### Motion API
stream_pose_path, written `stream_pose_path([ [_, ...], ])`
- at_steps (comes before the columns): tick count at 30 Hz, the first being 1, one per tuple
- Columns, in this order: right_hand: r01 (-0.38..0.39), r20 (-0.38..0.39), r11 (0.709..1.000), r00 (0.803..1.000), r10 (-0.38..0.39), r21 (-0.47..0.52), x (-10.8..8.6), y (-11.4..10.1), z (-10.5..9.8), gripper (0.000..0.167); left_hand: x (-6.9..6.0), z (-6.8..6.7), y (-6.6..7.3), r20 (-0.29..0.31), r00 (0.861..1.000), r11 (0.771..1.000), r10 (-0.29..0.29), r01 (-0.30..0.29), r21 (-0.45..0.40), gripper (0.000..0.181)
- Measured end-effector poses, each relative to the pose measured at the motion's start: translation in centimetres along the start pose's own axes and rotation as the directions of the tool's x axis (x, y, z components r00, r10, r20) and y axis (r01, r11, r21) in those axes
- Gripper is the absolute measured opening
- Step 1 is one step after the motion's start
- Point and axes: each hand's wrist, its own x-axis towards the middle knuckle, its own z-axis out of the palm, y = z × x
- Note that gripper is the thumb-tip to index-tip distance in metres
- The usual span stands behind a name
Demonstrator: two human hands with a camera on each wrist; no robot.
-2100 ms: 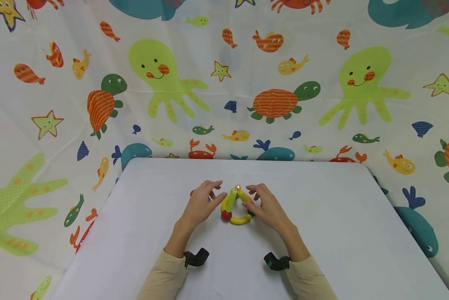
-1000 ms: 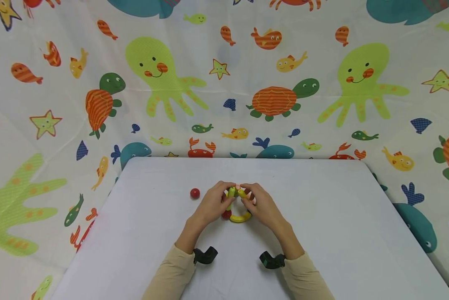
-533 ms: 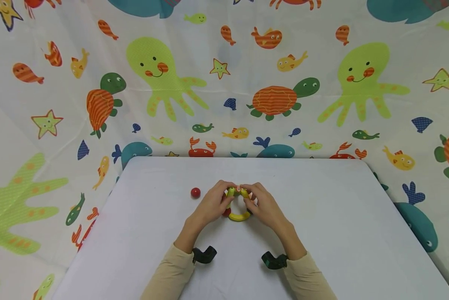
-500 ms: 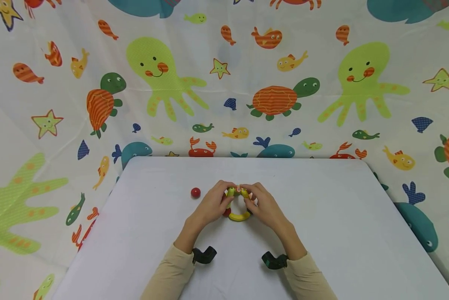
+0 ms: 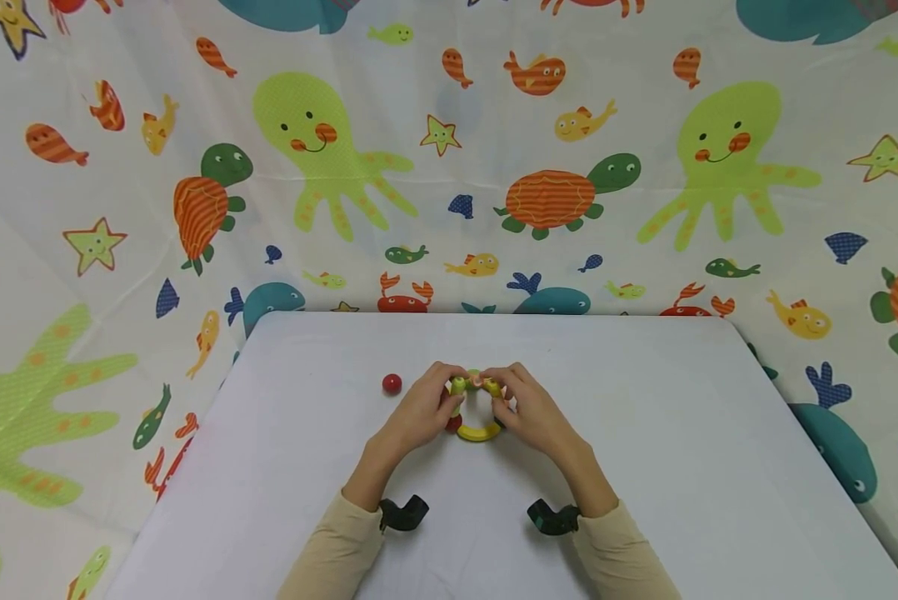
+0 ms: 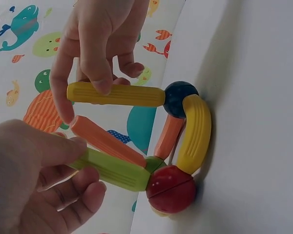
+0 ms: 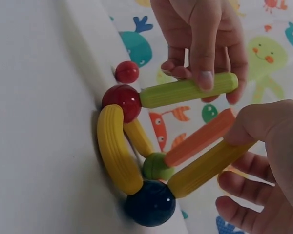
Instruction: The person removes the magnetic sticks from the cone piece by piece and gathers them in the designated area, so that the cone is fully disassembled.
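I see the left hand (image 5: 421, 408) pinching the green stick (image 6: 115, 169), which rises from the red ball (image 6: 171, 189), and the right hand (image 5: 533, 408) pinching the yellow stick (image 7: 205, 170) on the blue ball (image 7: 150, 204). On the table (image 5: 644, 417), a yellow arc (image 5: 478, 433) links both balls. An orange stick (image 7: 200, 139) rises from a green ball (image 7: 157, 165). A loose ball (image 5: 392, 384), red, lies near the left hand.
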Motion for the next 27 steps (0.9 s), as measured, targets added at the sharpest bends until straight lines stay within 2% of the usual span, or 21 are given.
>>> stream_pose_path([
  [4,-0.017,0.055,0.999,0.998,0.019,-0.029,0.2,-0.2,-0.3,0.05,-0.1,0.0,-0.1,-0.002,1.0,1.0,-0.003,0.003,0.009,0.036],
  [11,-0.023,0.11,0.999,0.993,0.028,-0.044,0.4,-0.2,-0.8,0.04,-0.5,0.0,-0.3,-0.012,1.0,1.0,-0.003,0.003,-0.008,0.034],
  [19,-0.042,0.12,0.998,0.992,0.047,-0.038,0.3,-0.3,-1.0,0.035,-1.0,-0.2,-0.4,-0.043,0.999,1.0,-0.022,0.022,-0.018,0.033],
  [27,-0.081,0.108,0.996,0.99,0.085,-0.045,-0.3,0.0,-1.4,0.03,-2.4,-0.8,-0.6,-0.09,0.995,0.999,-0.05,0.049,-0.008,0.034],
])
